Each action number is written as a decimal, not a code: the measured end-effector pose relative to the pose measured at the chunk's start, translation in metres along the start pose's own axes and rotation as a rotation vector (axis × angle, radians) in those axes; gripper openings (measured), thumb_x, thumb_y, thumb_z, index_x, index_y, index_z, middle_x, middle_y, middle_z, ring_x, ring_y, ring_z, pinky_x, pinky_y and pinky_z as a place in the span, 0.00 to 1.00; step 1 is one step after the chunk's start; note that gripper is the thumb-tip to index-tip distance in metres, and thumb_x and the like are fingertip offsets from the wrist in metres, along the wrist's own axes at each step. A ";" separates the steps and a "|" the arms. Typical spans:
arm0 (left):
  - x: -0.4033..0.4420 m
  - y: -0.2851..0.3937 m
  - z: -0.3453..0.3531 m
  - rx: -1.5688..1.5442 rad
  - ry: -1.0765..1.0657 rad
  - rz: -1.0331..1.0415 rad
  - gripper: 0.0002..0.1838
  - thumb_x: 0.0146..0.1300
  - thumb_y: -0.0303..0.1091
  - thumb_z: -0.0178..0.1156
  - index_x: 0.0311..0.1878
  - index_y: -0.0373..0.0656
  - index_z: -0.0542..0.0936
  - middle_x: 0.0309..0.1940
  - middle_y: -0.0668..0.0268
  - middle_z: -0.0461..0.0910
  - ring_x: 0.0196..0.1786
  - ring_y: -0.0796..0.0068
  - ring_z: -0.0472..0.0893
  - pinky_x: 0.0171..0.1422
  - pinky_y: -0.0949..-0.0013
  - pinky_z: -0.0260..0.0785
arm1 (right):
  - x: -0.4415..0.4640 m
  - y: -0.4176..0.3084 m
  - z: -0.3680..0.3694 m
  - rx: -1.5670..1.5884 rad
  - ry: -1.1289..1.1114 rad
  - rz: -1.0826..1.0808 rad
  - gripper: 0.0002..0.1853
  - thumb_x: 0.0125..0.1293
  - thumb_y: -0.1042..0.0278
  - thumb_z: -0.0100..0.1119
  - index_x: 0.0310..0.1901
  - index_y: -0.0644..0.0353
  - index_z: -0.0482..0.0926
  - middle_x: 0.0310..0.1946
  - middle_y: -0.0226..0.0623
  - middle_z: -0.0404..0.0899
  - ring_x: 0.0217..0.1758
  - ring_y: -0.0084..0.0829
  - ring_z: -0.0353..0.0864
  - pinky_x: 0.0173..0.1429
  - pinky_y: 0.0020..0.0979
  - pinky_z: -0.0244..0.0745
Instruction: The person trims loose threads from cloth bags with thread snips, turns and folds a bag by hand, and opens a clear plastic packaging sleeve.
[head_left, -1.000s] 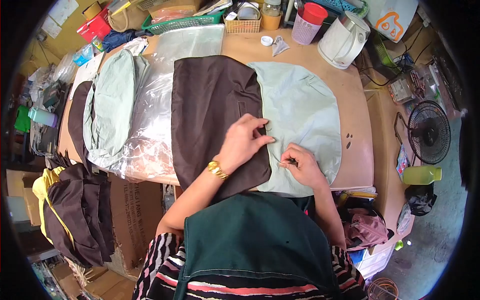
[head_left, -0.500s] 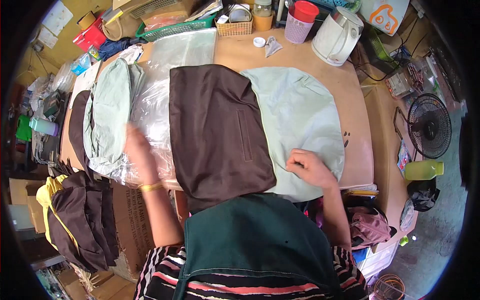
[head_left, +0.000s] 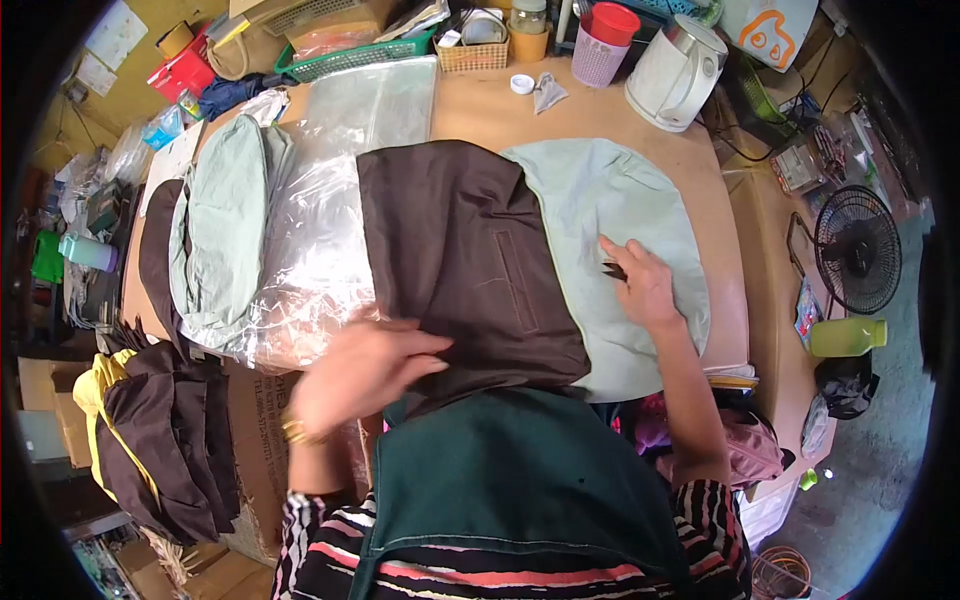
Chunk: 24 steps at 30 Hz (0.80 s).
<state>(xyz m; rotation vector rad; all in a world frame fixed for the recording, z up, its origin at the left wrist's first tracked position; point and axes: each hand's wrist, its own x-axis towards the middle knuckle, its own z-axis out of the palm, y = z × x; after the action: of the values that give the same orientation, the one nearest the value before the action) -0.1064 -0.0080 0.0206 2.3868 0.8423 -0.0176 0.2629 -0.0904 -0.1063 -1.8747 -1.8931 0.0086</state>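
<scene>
A dark brown fabric piece [head_left: 450, 240] with a stitched slit joins a pale green fabric piece [head_left: 580, 200], and both lie spread on the table. My left hand [head_left: 365, 365], somewhat blurred, reaches over the brown piece's lower left edge with fingers stretched out and nothing seen in them. Over the pale green part is my right hand [head_left: 645, 285], its index finger extended. A small dark tool with pointed tips, like thread snips [head_left: 613, 271], pokes out from under its curled fingers; the rest of the tool is hidden in the palm.
Clear plastic sheets [head_left: 320, 230] lie left of the fabric, beside a pile of pale green pieces [head_left: 225, 220]. A white kettle [head_left: 672, 75], a lilac cup [head_left: 603, 60] and baskets line the back. Brown cloth [head_left: 170, 440] hangs at the left; a fan [head_left: 857, 247] stands right.
My left hand has come from the pale green pile to the brown fabric's lower left edge. My right hand has moved up and its index finger straightened. The fabric has shifted right.
</scene>
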 end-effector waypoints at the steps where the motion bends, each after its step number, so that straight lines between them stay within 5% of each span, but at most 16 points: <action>1: -0.014 0.011 -0.031 0.007 0.238 0.217 0.10 0.56 0.36 0.68 0.37 0.40 0.86 0.30 0.67 0.85 0.51 0.59 0.83 0.60 0.54 0.68 | 0.002 0.002 -0.003 0.012 -0.029 -0.002 0.23 0.54 0.81 0.60 0.54 0.57 0.79 0.34 0.40 0.75 0.35 0.45 0.78 0.40 0.41 0.74; 2: -0.034 0.026 -0.040 -0.191 0.634 0.234 0.09 0.51 0.34 0.71 0.33 0.40 0.85 0.28 0.67 0.84 0.47 0.64 0.83 0.59 0.54 0.68 | 0.007 0.002 -0.004 0.013 -0.032 -0.012 0.23 0.54 0.81 0.60 0.54 0.57 0.79 0.34 0.40 0.75 0.35 0.45 0.78 0.40 0.41 0.74; 4: -0.064 0.041 -0.051 -0.267 0.994 0.278 0.10 0.50 0.38 0.70 0.28 0.41 0.84 0.26 0.61 0.82 0.44 0.59 0.81 0.61 0.49 0.64 | 0.019 -0.002 -0.005 0.273 -0.071 0.126 0.14 0.56 0.78 0.63 0.46 0.61 0.81 0.34 0.42 0.79 0.36 0.45 0.80 0.41 0.38 0.75; 6: -0.080 0.058 -0.066 0.049 1.722 0.798 0.11 0.65 0.38 0.54 0.37 0.39 0.79 0.40 0.56 0.77 0.49 0.60 0.73 0.64 0.44 0.62 | 0.034 -0.017 0.001 0.320 -0.053 0.103 0.11 0.57 0.77 0.64 0.42 0.62 0.81 0.34 0.43 0.80 0.37 0.44 0.81 0.41 0.37 0.75; 8: -0.076 0.082 -0.077 0.145 1.912 0.942 0.13 0.67 0.42 0.53 0.44 0.42 0.77 0.42 0.61 0.76 0.49 0.60 0.73 0.62 0.45 0.62 | 0.049 -0.039 0.007 0.362 -0.041 0.073 0.07 0.57 0.75 0.65 0.38 0.64 0.81 0.34 0.43 0.81 0.37 0.44 0.82 0.41 0.36 0.75; 10: -0.077 0.088 -0.079 0.199 1.909 1.001 0.13 0.67 0.41 0.54 0.45 0.42 0.77 0.41 0.60 0.76 0.48 0.61 0.73 0.60 0.48 0.63 | 0.056 -0.066 0.014 0.435 -0.049 -0.039 0.05 0.59 0.78 0.65 0.36 0.67 0.81 0.31 0.42 0.80 0.33 0.34 0.82 0.38 0.30 0.74; 15: -0.090 0.084 -0.075 0.235 1.896 1.040 0.14 0.64 0.40 0.57 0.47 0.41 0.77 0.41 0.60 0.76 0.45 0.63 0.74 0.55 0.54 0.65 | 0.055 -0.111 0.014 0.327 -0.256 -0.001 0.11 0.56 0.65 0.69 0.33 0.63 0.80 0.32 0.42 0.79 0.36 0.45 0.81 0.41 0.39 0.75; 19: -0.091 0.081 -0.077 0.198 1.886 1.071 0.15 0.63 0.39 0.59 0.49 0.41 0.77 0.40 0.60 0.76 0.43 0.66 0.75 0.51 0.58 0.66 | 0.047 -0.106 0.041 0.230 -0.271 -0.006 0.12 0.57 0.65 0.69 0.32 0.64 0.78 0.33 0.42 0.79 0.37 0.47 0.80 0.42 0.42 0.74; 22: -0.087 0.068 -0.074 0.049 1.863 1.095 0.16 0.61 0.38 0.61 0.50 0.41 0.76 0.40 0.60 0.76 0.41 0.67 0.75 0.48 0.62 0.67 | 0.051 -0.098 0.038 0.219 -0.257 0.001 0.12 0.57 0.65 0.68 0.32 0.64 0.78 0.34 0.43 0.79 0.37 0.49 0.79 0.41 0.44 0.73; 24: -0.062 0.049 -0.060 -0.258 1.653 0.996 0.17 0.61 0.37 0.62 0.51 0.41 0.76 0.39 0.60 0.76 0.40 0.68 0.76 0.46 0.64 0.68 | 0.054 -0.097 0.029 0.249 -0.132 -0.012 0.10 0.58 0.70 0.66 0.29 0.66 0.76 0.27 0.41 0.76 0.31 0.43 0.78 0.37 0.37 0.71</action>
<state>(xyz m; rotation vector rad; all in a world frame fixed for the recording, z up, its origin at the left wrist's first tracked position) -0.1386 -0.0410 0.1084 1.8664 0.0294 2.4075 0.1647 -0.0361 -0.0833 -1.7305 -1.8908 0.3558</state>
